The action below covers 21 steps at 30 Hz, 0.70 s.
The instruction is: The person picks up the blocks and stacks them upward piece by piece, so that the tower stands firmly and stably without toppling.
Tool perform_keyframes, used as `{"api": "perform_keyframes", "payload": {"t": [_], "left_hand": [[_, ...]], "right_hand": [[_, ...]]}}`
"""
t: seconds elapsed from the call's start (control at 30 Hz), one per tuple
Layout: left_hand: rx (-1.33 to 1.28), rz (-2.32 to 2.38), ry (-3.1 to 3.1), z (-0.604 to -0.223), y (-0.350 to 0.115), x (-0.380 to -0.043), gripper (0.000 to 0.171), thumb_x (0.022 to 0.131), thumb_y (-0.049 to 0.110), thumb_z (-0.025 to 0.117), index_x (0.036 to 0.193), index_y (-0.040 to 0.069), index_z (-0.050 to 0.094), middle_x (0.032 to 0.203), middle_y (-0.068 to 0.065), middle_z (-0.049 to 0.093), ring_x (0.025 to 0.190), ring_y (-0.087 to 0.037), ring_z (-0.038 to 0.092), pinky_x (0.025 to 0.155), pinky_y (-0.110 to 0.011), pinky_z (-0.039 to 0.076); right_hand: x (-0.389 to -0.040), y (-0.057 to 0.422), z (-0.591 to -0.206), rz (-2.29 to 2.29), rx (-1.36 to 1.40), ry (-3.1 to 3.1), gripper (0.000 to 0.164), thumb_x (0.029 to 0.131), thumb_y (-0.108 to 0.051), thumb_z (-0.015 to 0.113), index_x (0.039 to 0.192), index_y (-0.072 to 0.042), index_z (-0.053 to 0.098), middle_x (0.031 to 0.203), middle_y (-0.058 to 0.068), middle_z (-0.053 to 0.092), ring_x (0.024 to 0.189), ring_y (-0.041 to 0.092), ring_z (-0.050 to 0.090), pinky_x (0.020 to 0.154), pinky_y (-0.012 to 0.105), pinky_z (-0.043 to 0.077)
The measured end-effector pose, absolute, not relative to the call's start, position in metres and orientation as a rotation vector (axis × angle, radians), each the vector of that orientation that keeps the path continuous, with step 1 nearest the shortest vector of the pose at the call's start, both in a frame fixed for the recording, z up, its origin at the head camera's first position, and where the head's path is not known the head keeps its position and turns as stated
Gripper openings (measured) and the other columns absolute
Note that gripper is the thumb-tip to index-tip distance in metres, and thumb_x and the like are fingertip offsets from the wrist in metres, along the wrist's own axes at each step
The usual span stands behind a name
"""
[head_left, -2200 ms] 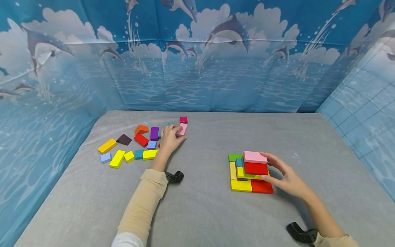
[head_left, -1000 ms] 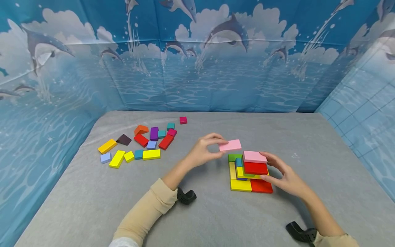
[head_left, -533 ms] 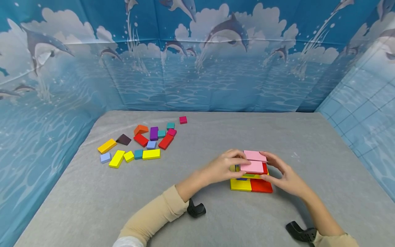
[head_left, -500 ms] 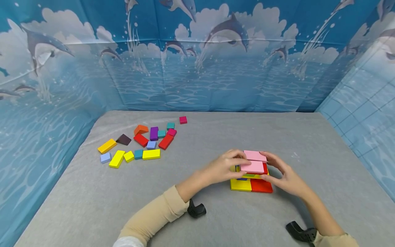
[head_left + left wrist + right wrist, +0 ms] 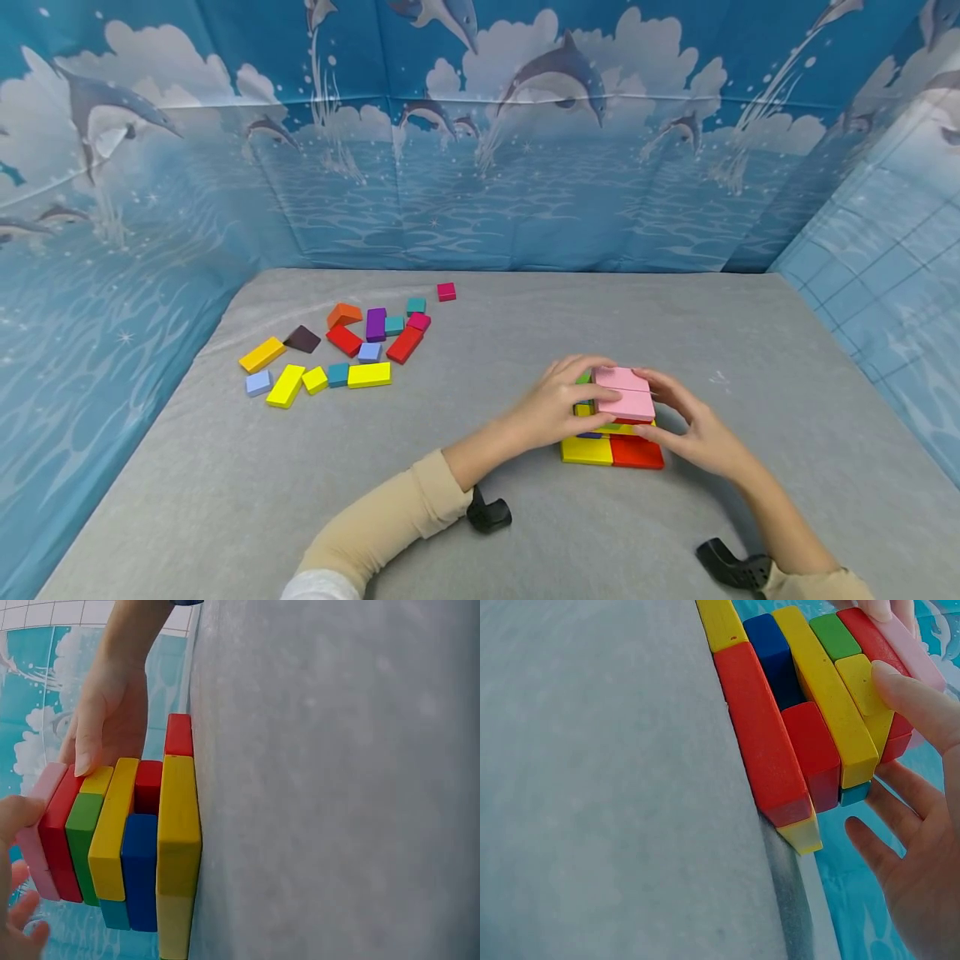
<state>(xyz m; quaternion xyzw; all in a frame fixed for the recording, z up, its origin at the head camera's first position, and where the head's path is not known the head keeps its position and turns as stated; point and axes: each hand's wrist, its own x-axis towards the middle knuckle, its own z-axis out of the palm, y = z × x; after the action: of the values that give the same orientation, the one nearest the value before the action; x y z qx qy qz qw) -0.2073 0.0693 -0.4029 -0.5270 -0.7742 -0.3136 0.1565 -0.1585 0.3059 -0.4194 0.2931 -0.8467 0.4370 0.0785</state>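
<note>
A layered stack of wooden blocks stands right of the middle in the head view, with a yellow block [image 5: 585,450] and a red block [image 5: 637,452] along its bottom front. Two pink blocks lie side by side on top. My left hand [image 5: 551,408] pinches the nearer pink block [image 5: 628,406] from the left, where it rests over a red block [image 5: 61,840]. From the other side my right hand [image 5: 697,433] steadies the upper layers. In the right wrist view its thumb [image 5: 915,705] touches a small yellow block [image 5: 859,682], with the other fingers behind the stack.
At the back left lie several loose blocks, among them a yellow one [image 5: 369,375], a purple one [image 5: 376,325], a red one [image 5: 405,345] and a dark brown one [image 5: 302,339]. A magenta block [image 5: 446,292] sits apart. A dolphin-print curtain [image 5: 480,208] borders the grey tabletop [image 5: 495,333].
My left hand has taken a pink block from the loose pile, carried it right and laid it on the stack against the other pink block. My right hand has stayed in place.
</note>
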Motion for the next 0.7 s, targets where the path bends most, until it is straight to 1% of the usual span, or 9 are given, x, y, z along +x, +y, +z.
{"api": "perform_keyframes", "payload": {"t": [0.07, 0.17, 0.33, 0.43, 0.57, 0.7], "left_hand": [[-1.509, -1.013, -2.249, -0.4039, 0.0702, -0.207, 0.027, 0.081, 0.02, 0.07, 0.107, 0.011, 0.069, 0.129, -0.011, 0.048, 0.122, -0.021, 0.04, 0.105, -0.027, 0.028], [-1.514, -1.129, -2.272, -0.4051, 0.071, -0.2067, 0.029, 0.08, 0.017, 0.071, 0.107, 0.009, 0.068, 0.131, -0.012, 0.047, 0.122, -0.022, 0.041, 0.104, -0.027, 0.03], [-1.502, -1.18, -2.286, -0.4067, 0.0721, -0.206, 0.032, 0.079, 0.016, 0.072, 0.109, 0.007, 0.066, 0.13, -0.011, 0.047, 0.12, -0.022, 0.043, 0.101, -0.024, 0.033], [-1.479, -1.214, -2.31, -0.4075, 0.0729, -0.2054, 0.039, 0.08, 0.017, 0.071, 0.115, 0.006, 0.061, 0.132, -0.011, 0.045, 0.12, -0.022, 0.042, 0.1, -0.022, 0.034], [-1.412, -1.261, -2.415, -0.4081, 0.073, -0.2044, 0.054, 0.081, 0.023, 0.07, 0.128, 0.007, 0.05, 0.136, -0.011, 0.04, 0.122, -0.018, 0.041, 0.099, -0.021, 0.035], [-1.359, -1.245, -2.508, -0.4092, 0.0733, -0.2046, 0.061, 0.081, 0.029, 0.069, 0.133, 0.008, 0.043, 0.137, -0.008, 0.041, 0.121, -0.015, 0.043, 0.097, -0.02, 0.036]], "right_hand": [[-0.1587, 0.3063, -0.4197, 1.308, 0.885, -2.529, 0.076, 0.072, 0.01, 0.07, 0.138, -0.003, 0.034, 0.134, -0.011, 0.04, 0.114, -0.001, 0.043, 0.093, 0.01, 0.035], [-0.1592, 0.3065, -0.4197, 1.309, 0.894, -2.523, 0.077, 0.071, 0.01, 0.07, 0.138, -0.002, 0.034, 0.134, -0.011, 0.04, 0.114, -0.001, 0.043, 0.093, 0.01, 0.034], [-0.1585, 0.3056, -0.4184, 1.318, 0.877, -2.529, 0.076, 0.072, 0.01, 0.07, 0.137, -0.002, 0.035, 0.134, -0.009, 0.041, 0.114, -0.001, 0.042, 0.093, 0.01, 0.034], [-0.1569, 0.3038, -0.4167, 1.323, 0.833, -2.546, 0.073, 0.074, 0.008, 0.069, 0.137, -0.004, 0.035, 0.134, -0.008, 0.041, 0.113, -0.001, 0.042, 0.093, 0.009, 0.032], [-0.1552, 0.3015, -0.4146, 1.305, 0.8, -2.552, 0.071, 0.075, 0.007, 0.068, 0.137, -0.004, 0.037, 0.134, -0.005, 0.042, 0.113, -0.002, 0.041, 0.093, 0.009, 0.032], [-0.1551, 0.3005, -0.4134, 1.303, 0.794, -2.542, 0.071, 0.074, 0.008, 0.069, 0.137, -0.003, 0.038, 0.134, -0.002, 0.043, 0.113, -0.001, 0.042, 0.093, 0.01, 0.033]]}}
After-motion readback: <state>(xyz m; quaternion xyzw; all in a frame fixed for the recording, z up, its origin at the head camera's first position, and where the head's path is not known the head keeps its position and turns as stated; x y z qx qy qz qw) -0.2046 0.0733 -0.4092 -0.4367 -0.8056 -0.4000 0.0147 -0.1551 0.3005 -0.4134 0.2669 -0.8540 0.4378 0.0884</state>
